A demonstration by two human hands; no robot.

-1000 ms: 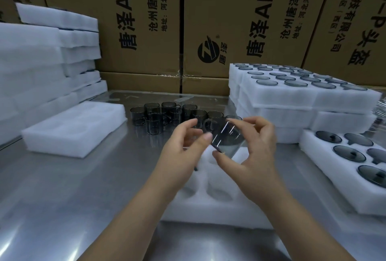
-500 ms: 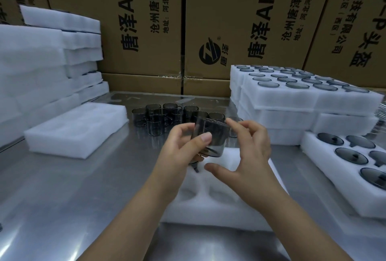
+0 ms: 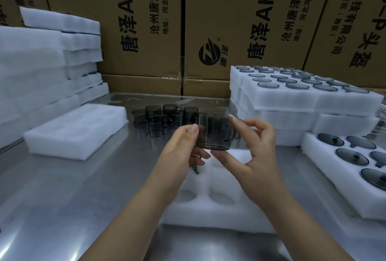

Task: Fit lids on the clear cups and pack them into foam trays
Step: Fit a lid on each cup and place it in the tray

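A clear smoky cup (image 3: 215,132) is held upright in the air between both hands, above a white foam tray (image 3: 219,204) with round pockets. My left hand (image 3: 181,152) grips its left side with the thumb against the wall. My right hand (image 3: 257,152) pinches it from the right, one finger at the rim and the thumb under the base. Several more cups (image 3: 165,118) stand grouped on the steel table behind. Dark lids (image 3: 353,156) lie in a foam tray at the right.
A stack of foam trays with lidded cups (image 3: 302,97) stands at the back right. One foam tray with bare pockets (image 3: 77,131) lies at the left, with foam stacks (image 3: 41,68) behind it. Cardboard boxes (image 3: 229,20) wall off the back of the steel table (image 3: 73,198).
The cup was tilted on its side between my hands a second ago; it has been turned upright and raised a little. Both hands stay on it.
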